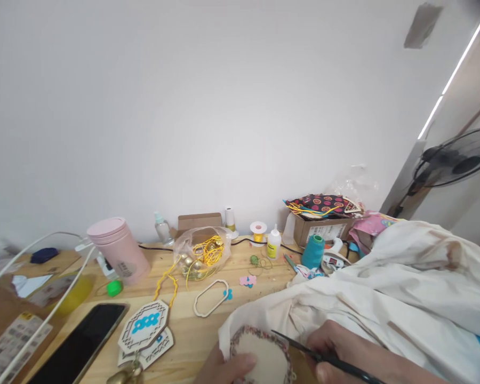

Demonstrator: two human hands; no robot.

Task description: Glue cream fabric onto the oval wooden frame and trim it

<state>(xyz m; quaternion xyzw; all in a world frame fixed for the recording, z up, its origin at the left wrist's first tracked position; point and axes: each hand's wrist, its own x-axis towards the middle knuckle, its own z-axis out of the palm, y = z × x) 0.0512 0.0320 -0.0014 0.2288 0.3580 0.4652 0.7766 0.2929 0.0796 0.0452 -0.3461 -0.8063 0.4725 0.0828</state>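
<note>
A left hand point(229, 369) holds a pale floral-edged piece point(266, 357) beside white cloth point(408, 282) as the right hand point(342, 344) grips a slim dark tool point(324, 357) at a wooden table point(192, 341)

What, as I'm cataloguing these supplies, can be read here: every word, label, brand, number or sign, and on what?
No text reads clearly.
Pink tumbler: dark print, too blurred.
Cardboard box at right: white label, too small.
Squeeze bottle: yellow label, too small.
Printed sheet at lower left: too blurred.
White tool beside the teal thread cone: label too small.
</note>
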